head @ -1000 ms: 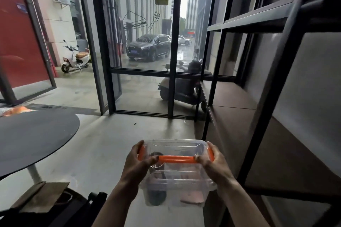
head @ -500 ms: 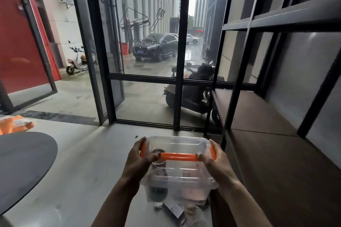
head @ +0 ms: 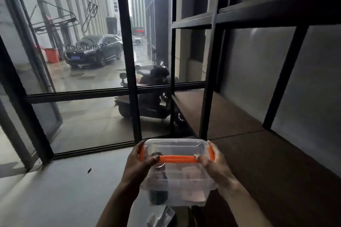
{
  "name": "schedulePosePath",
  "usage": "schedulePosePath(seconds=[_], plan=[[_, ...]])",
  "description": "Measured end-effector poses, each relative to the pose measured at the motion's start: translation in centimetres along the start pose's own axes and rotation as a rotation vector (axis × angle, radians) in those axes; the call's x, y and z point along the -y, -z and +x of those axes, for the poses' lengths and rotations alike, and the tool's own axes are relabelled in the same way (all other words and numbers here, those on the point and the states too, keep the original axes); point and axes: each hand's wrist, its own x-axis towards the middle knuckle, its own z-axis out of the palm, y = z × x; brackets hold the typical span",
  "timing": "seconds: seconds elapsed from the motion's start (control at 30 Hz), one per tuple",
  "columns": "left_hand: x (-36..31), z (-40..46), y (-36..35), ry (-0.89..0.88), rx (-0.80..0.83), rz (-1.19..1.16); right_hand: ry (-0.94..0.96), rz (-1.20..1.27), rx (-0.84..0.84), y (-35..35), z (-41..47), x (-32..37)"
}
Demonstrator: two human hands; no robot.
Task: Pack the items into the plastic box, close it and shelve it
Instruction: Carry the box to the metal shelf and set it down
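I hold a clear plastic box (head: 177, 186) with an orange-trimmed lid and an orange handle (head: 176, 159) in front of me, lid shut. My left hand (head: 139, 167) grips its left end and my right hand (head: 215, 167) grips its right end. Through the walls I see a dark round item at the left and pinkish flat items at the right inside. The box hangs in the air just left of the dark brown shelf board (head: 267, 162), at about the board's height.
A black metal shelf frame (head: 209, 86) with an upper shelf stands on the right against a grey wall. A glass wall with black frames (head: 129, 61) lies ahead, with a scooter and car outside. Small clear packaging (head: 161, 216) lies on the grey floor below the box.
My view has swung right and closer to the shelf unit; the round table at the left has left the view. Both hands keep the same grip on the box.
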Motion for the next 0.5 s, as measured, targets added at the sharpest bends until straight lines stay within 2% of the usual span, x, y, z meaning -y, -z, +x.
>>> schedulePosePath(seconds=[0.2,0.5], plan=[[-1.1,9.9,-6.5,-0.077,0.265,0.051,-0.05,0.051,-0.234,3.3,4.8,-0.2],[-0.9,11.7,-23.1,-0.076,0.696,0.116,-0.164,0.1,-0.614,15.0,2.8,-4.4]])
